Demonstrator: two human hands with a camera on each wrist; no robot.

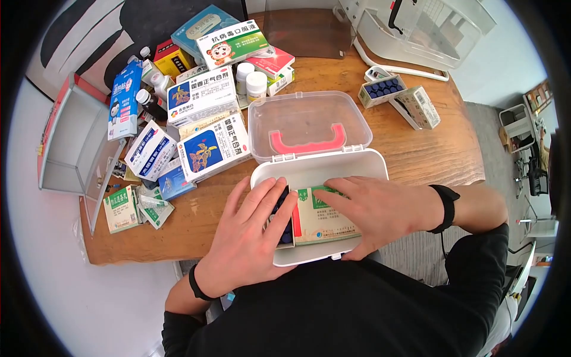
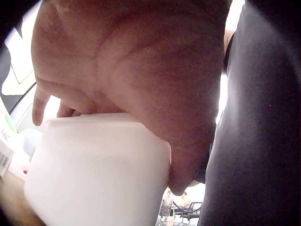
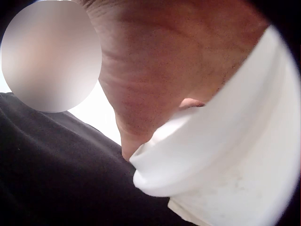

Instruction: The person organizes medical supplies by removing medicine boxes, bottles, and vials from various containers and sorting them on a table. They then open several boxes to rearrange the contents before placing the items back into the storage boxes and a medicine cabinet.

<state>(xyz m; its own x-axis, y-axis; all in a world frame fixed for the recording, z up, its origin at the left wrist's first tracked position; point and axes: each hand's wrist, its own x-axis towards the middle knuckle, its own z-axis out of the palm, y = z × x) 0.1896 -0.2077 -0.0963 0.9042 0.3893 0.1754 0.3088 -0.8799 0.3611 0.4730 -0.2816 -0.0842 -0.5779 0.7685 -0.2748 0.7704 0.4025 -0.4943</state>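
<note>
A brown wooden surface [image 1: 440,157] carries a heap of medicine cartons [image 1: 205,95] towards the left. At its near edge stands an open white box [image 1: 321,166], its clear lid [image 1: 306,113] tipped back behind it. A person's left hand [image 1: 253,232], fingers straight and spread, lies across the box's left end; the right hand [image 1: 383,214], fingers extended, reaches over its right side. Inside, a cream-and-green carton [image 1: 324,223] lies beneath the right fingers, beside dark vials [image 1: 286,233] partly hidden by the left.

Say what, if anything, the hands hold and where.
Left hand and right hand cover opposite ends of the white box, thumbs outside; a firm grip cannot be told.
</note>
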